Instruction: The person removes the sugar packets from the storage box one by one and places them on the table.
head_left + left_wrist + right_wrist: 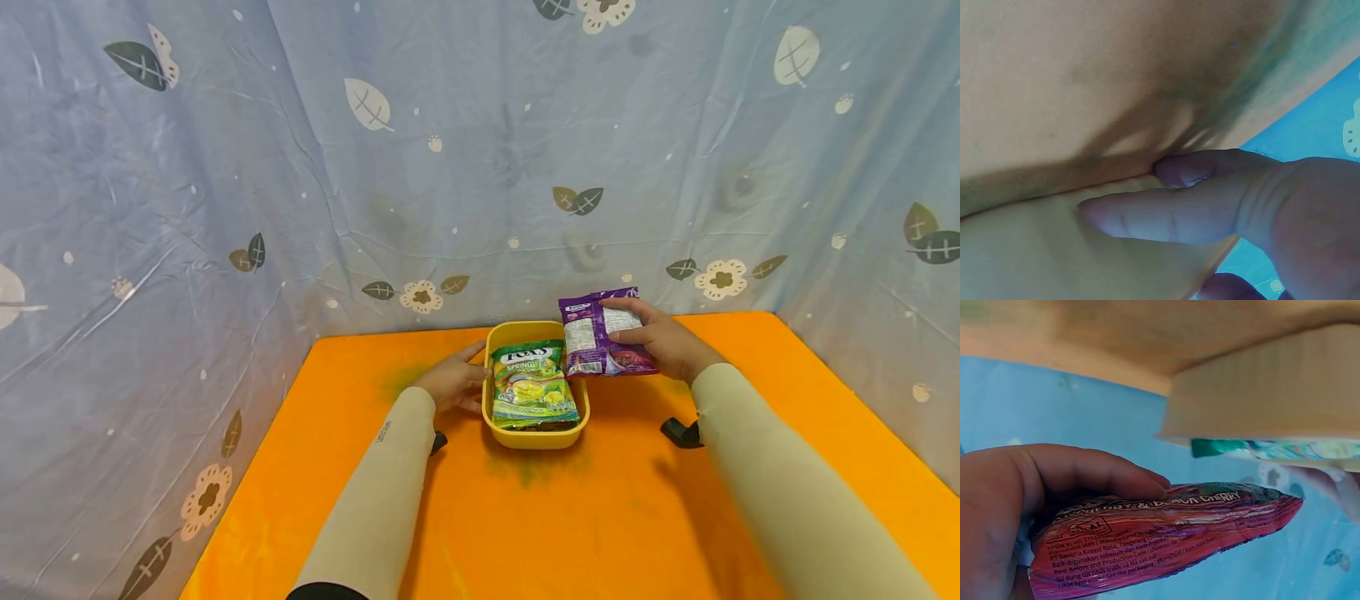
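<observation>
I have the right hand (663, 337) up at the tub's right edge, thumb and fingers pinching a purple packet (581, 337) by its right part, probably so its left end hangs free over the rim. The right wrist view shows that packet apart from the yellow tub (536, 440). Over on the other side, the left hand (452, 380) lays fairly straight fingers against the tub's outer left wall, likely to steady it; whether a fingertip hooks the rim, I can't tell. The count: two hands, one tub on the orange table (555, 525), one purple packet, and one green packet (531, 390) lying face up inside, a dark edge under it too hidden to number.
</observation>
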{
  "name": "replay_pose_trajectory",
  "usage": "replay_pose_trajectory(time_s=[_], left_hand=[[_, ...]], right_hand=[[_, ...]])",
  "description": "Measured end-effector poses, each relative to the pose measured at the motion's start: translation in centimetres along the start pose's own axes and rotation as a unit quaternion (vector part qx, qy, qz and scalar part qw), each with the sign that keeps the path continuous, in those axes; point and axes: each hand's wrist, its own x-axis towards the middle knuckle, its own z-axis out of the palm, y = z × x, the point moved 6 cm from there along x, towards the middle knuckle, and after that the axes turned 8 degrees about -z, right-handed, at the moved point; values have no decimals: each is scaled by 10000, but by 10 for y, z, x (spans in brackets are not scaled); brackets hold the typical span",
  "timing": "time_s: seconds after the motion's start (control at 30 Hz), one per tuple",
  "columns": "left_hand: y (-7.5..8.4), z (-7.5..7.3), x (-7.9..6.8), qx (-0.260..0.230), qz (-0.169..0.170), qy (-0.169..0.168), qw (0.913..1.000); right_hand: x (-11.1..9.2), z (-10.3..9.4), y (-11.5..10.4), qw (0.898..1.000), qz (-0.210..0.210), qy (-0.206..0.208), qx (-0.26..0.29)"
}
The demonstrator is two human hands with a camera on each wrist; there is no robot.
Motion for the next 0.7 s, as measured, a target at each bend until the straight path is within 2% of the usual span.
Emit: replay_pose_trajectory(time_s=[0.4, 0.7], left_hand=[[1, -1, 0, -47, -6, 7, 10000], [0, -3, 2, -136, -134, 119, 9997]], right_hand=[[-9, -31, 3, 9996, 5, 265, -129], [-14, -45, 8, 9966, 151, 275, -757]])
